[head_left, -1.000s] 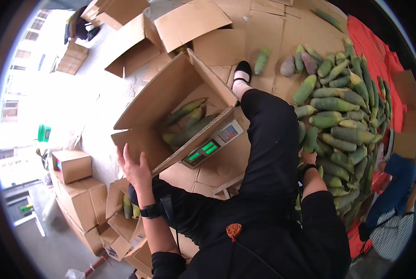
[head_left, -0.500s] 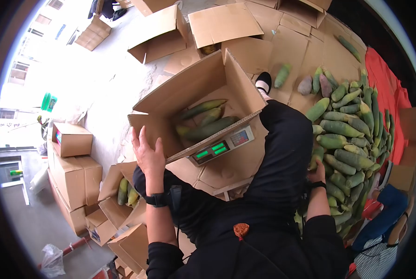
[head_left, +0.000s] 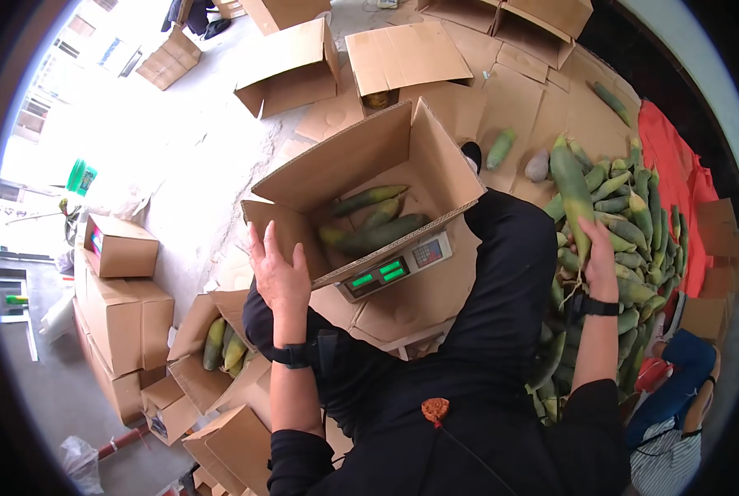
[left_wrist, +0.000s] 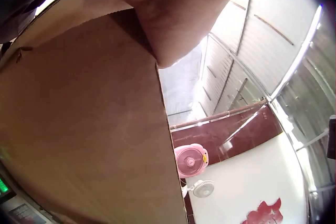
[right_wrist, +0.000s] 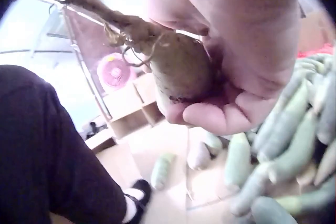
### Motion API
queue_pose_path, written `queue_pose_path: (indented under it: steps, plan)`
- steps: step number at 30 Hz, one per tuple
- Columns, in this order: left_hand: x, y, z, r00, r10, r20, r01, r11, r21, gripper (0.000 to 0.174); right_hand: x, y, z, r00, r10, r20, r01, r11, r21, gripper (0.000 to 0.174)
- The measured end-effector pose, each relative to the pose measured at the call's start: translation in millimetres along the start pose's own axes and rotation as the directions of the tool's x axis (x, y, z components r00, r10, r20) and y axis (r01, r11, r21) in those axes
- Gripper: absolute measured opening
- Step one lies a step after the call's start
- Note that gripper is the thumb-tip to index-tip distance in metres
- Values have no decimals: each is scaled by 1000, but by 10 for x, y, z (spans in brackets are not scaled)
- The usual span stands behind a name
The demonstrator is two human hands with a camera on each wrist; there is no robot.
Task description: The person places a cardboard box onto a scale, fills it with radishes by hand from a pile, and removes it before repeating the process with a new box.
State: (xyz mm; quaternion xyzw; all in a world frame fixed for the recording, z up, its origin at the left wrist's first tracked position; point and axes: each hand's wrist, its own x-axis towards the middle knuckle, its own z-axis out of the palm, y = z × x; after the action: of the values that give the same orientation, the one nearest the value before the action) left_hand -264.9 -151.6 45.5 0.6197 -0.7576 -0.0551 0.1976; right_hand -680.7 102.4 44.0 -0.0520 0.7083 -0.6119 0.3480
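Note:
My right hand (head_left: 603,263) grips a long green radish (head_left: 569,178) near its pale root end and holds it above the pile. In the right wrist view the fingers curl round the radish (right_wrist: 181,71), whose stringy root points up to the left. My left hand (head_left: 280,273), fingers spread and fairly straight, rests at the near left corner of an upright cardboard box (head_left: 340,165). Several green radishes (head_left: 378,237) lie inside that box. It stands on a scale (head_left: 429,251) with lit green displays. The box wall (left_wrist: 89,119) fills much of the left wrist view.
A large heap of green radishes (head_left: 630,285) lies to the right beside a red cloth (head_left: 675,174). Loose radishes (head_left: 500,149) lie on flattened cardboard ahead. Open boxes (head_left: 291,62) stand beyond, and more boxes (head_left: 121,318) are stacked at the left. A person's blue-clad leg (head_left: 671,384) shows at right.
My right hand has risen from the heap, bringing a green radish up with it. The left hand stays at the box corner while the head view has shifted.

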Motion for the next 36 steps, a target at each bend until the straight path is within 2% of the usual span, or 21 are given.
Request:
queue_pose_path:
  steps: [4,8,9,10,11,12,13,14,15,16,18,19,22,25,26,28,30,32,33,34,36]
  plan:
    - [5,12,-25,1000,-6,7,6,1000,-13,54,-204,-490,719,963,-123,240,134,991,-29,44]
    - [-9,2,-28,1000,14,0,-14,1000,2,53,-309,-637,1362,854,-115,508,261,939,-226,51]
    - [-14,7,-27,1000,14,-1,-14,1000,1,52,-397,-648,1570,802,-186,567,332,929,-164,51]
    - [-22,9,-28,999,32,7,-32,999,-9,52,-398,-623,1723,744,-268,613,480,851,-211,51]
    - [-27,6,-31,1000,19,8,-19,1000,-11,52,-151,-354,1860,612,-402,681,663,731,-164,48]
    - [-30,7,-27,1000,8,12,-8,1000,-15,52,-320,-461,2025,636,-307,708,620,750,-231,47]
    - [-31,6,-23,1000,18,6,-18,1000,-21,52,-345,-428,2177,604,-301,738,696,651,-303,46]
    - [-30,-25,0,999,35,7,-35,999,-15,52,-266,-211,2336,525,-427,737,801,540,-257,48]
    - [-21,-61,23,999,42,9,-42,999,-25,53,-313,-121,2478,535,-415,736,823,451,-345,49]
    - [-14,-86,49,999,49,11,-49,998,-35,53,-390,-137,2590,547,-320,773,811,433,-394,51]
    - [-11,-74,52,998,55,6,-55,998,-34,53,-443,2,2794,545,-264,795,814,392,-428,51]
    - [-14,-63,45,999,43,20,-43,998,-35,52,-438,107,2865,506,-286,814,846,347,-404,48]
    - [-2,-56,50,999,30,26,-30,1000,-9,51,-480,203,2999,383,-445,809,917,77,-392,42]
    - [-19,9,18,999,25,43,-26,999,34,50,-490,125,2978,429,-466,774,903,212,-373,35]
    - [-22,14,25,998,35,50,-36,999,32,50,-488,90,2929,439,-468,767,898,217,-382,35]
    - [-30,-8,37,999,18,45,-17,1000,-16,49,-477,-2,2775,438,-498,748,870,445,-213,28]
    - [-21,-79,75,998,52,40,-52,999,-15,49,-455,-151,2529,453,-532,715,817,570,-93,25]
    - [-5,-153,122,995,98,-12,-99,995,-7,47,-398,-364,2180,466,-575,672,811,582,-65,25]
    - [-6,-153,120,995,100,-8,-100,995,-2,47,-393,-464,1972,511,-601,614,784,619,-47,24]
    - [1,-119,104,996,87,7,-87,996,-8,47,-331,-514,1779,620,-535,574,686,725,-65,23]
    - [7,-102,103,997,75,24,-75,997,-10,48,-120,-520,1376,686,-590,426,682,725,-96,21]
